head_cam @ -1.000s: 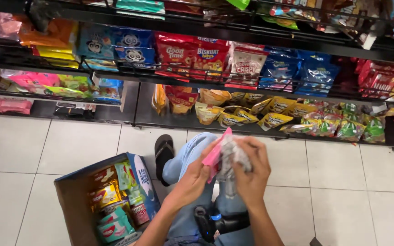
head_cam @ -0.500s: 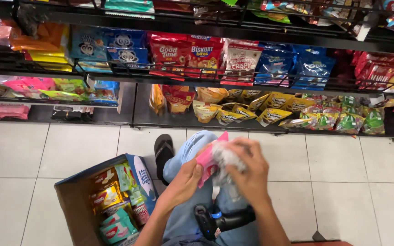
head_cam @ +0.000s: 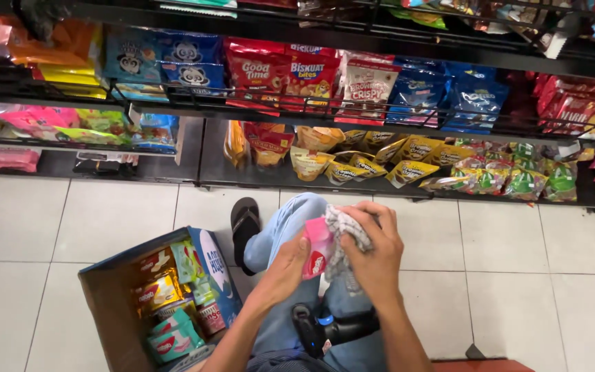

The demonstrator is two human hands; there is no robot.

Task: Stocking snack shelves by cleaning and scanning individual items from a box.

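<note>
1. A person sits facing low store shelves [head_cam: 380,179] of snack bags, seen from above, with both hands raised over a knee in blue jeans [head_cam: 277,234].
2. The left hand [head_cam: 285,267] holds a small pink packet [head_cam: 317,249] upright, its long axis running roughly up and down in view; the fingers close around its lower left edge.
3. The right hand [head_cam: 374,253] presses a checked grey cloth [head_cam: 344,238] against the packet's right side, fingers curled over the cloth.
4. Packet and cloth touch, pinched between the two hands; the packet lies just left of the right fingers.
5. An open cardboard box [head_cam: 108,303] of mixed packets stands on the tiled floor, near the left arm.
6. A black handheld scanner [head_cam: 325,331] rests in the lap below the hands.
</note>
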